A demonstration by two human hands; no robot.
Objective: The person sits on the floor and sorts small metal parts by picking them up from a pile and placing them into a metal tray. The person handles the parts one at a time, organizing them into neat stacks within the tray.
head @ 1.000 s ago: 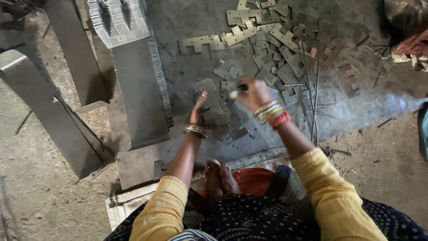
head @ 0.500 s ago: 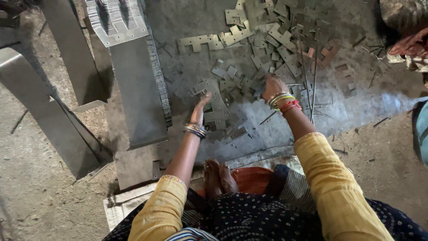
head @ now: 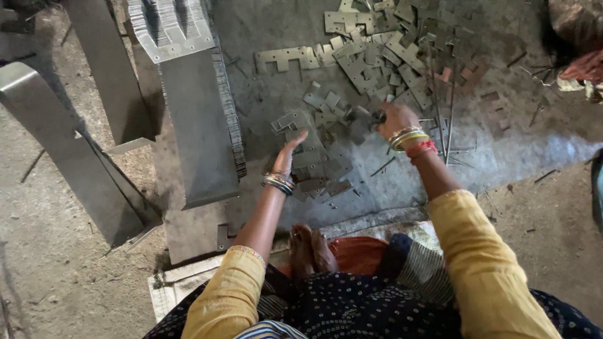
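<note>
While the person sits on the floor with bare feet (head: 311, 248) tucked in front, both hands work among stamped metal plates on a grey sheet (head: 502, 157) laid over the dirt. Left hand (head: 289, 154) is flat and open, fingers straight, resting edge-on against a small heap of notched plates (head: 317, 166) near the sheet's near edge; it holds nothing that can be seen. Right hand (head: 392, 117) is curled closed around a small dark piece (head: 379, 116), exact kind too small to tell, just beside the heap on its right. Bangles on both wrists, yellow sleeves. Big loose pile of plates (head: 389, 44) lies toward the sheet's far edge, well apart from the left hand. One long notched strip (head: 286, 58) sits flat at that pile's left. Thin metal rods (head: 449, 119) lie just right of the right hand. Tall stack of pressed sheets (head: 195, 113) runs along the sheet's left edge. Long grey metal bars (head: 69, 150) lean on the dirt floor further left. Orange cloth (head: 358, 251) under the feet.
</note>
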